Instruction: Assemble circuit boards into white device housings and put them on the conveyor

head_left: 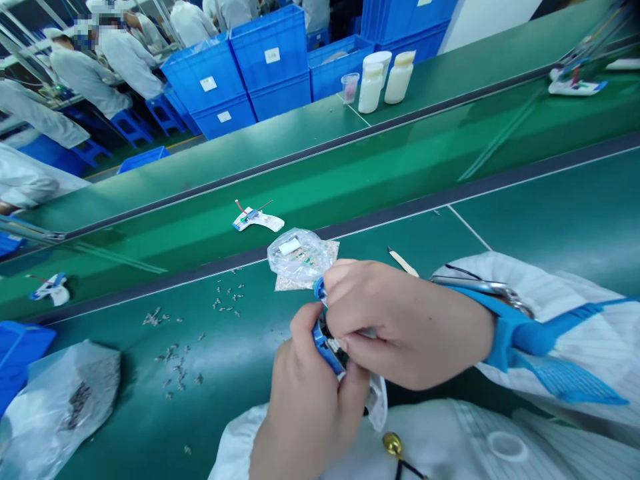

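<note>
My left hand [305,400] and my right hand [400,320] meet low in the middle of the view, both closed round a small blue and white plastic part [326,343]. The left hand grips it from below. The right hand's fingers pinch at its top edge, and most of the part is hidden between them. A blue wrist strap [520,333] circles my right wrist. Just beyond the hands lies a small clear bag [295,257] with little green parts inside.
Several tiny metal pieces [175,360] lie scattered on the green bench, with a clear bag [60,400] of more at the left. White and blue parts [257,219] lie on the green conveyor. White bottles [385,80] and blue crates [240,73] stand behind; people in white coats work far left.
</note>
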